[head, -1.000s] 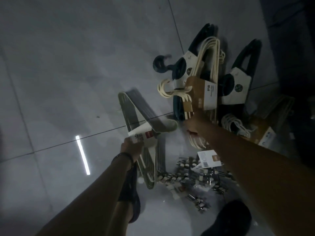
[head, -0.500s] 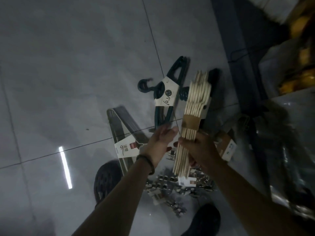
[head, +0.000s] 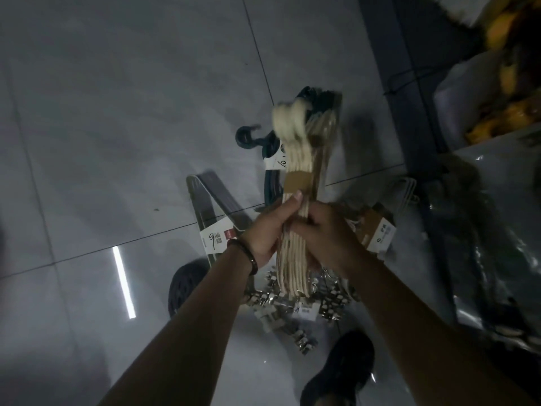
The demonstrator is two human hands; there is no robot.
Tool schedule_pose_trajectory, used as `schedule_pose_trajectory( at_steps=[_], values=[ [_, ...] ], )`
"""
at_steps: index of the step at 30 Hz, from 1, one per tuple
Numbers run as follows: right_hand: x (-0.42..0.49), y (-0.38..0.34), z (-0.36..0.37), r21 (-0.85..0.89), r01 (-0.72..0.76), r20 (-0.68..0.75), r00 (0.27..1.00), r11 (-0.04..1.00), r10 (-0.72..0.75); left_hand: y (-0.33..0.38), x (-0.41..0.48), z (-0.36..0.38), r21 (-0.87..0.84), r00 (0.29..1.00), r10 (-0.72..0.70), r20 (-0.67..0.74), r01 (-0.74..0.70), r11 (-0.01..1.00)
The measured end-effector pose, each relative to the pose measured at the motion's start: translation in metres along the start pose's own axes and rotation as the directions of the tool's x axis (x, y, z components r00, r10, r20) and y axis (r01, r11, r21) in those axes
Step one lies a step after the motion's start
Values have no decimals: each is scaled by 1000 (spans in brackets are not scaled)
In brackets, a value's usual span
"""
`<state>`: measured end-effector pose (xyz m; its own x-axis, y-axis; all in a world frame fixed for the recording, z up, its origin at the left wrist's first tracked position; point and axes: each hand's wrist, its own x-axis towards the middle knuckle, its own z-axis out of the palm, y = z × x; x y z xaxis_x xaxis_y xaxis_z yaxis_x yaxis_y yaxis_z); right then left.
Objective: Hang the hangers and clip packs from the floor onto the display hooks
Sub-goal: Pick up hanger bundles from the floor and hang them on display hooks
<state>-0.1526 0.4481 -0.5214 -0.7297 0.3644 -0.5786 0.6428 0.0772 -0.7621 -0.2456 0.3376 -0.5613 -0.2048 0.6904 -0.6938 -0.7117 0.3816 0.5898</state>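
Note:
A bundle of cream hangers [head: 295, 171] with a brown paper band is held up edge-on above the floor. My left hand [head: 268, 230] grips its middle from the left, and my right hand [head: 325, 232] grips it from the right. On the floor below lie a grey hanger pack [head: 210, 200] with a white label, a dark green hanger pack [head: 268, 145], a brown-labelled pack [head: 377, 230], and a pile of metal clip packs [head: 289, 309].
The grey tiled floor [head: 117, 112] stretches open to the left. A dark display base [head: 404, 83] and shelving with yellow goods [head: 503, 92] stand at the right. My two dark shoes [head: 339, 373] stand near the clip pile.
My right hand lifted the cream hanger bundle off the floor. My left hand let go of the grey hanger pack and came over to grip the bundle too.

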Motion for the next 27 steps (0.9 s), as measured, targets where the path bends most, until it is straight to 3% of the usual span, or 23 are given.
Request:
schedule_pose_trajectory(
  at_steps=[3, 6, 9, 10, 12, 14, 15, 17, 18, 20, 24, 27],
  values=[
    [-12, -1, 21, -88, 16, 97, 995, 996, -8, 2, -13, -10, 87, 986, 51, -159, -37, 996],
    [-30, -5, 41, -42, -21, 284, 958, 999, 32, 8, -25, -22, 196, 947, 52, -316, 12, 981],
    [-36, -10, 39, -47, -6, 389, 921, 999, 24, 12, -36, -38, 232, 927, 27, -375, 65, 971],
    [-34, -14, 32, -100, 43, 319, 948, 994, -9, 15, -41, -45, 184, 930, -11, -367, 84, 979],
    [-21, -19, 15, -276, 122, 47, 992, 953, -114, 19, -49, -64, 119, 944, -88, -318, 132, 984],
    [-1, -30, -4, -396, 114, -174, 965, 911, -196, 26, -57, -82, 101, 952, -144, -271, 177, 979],
    [12, -35, -10, -457, 111, -200, 954, 882, -224, 28, -61, -89, 88, 952, -167, -258, 195, 977],
    [35, -47, -10, -596, 129, -121, 962, 793, -247, 28, -69, -100, 71, 948, -206, -242, 229, 971],
    [46, -52, -6, -621, 136, -81, 969, 772, -235, 26, -73, -104, 58, 949, -214, -232, 233, 971],
    [67, -53, 9, -560, 72, -73, 988, 825, -135, 13, -81, -113, -3, 951, -208, -231, 213, 977],
    [93, -15, 42, -440, -219, -166, 973, 871, 161, -29, -100, -135, -157, 937, -244, -250, 210, 965],
    [91, 25, 63, -304, -327, -105, 945, 895, 309, -53, -110, -148, -224, 944, -279, -174, 238, 945]
  ],
)
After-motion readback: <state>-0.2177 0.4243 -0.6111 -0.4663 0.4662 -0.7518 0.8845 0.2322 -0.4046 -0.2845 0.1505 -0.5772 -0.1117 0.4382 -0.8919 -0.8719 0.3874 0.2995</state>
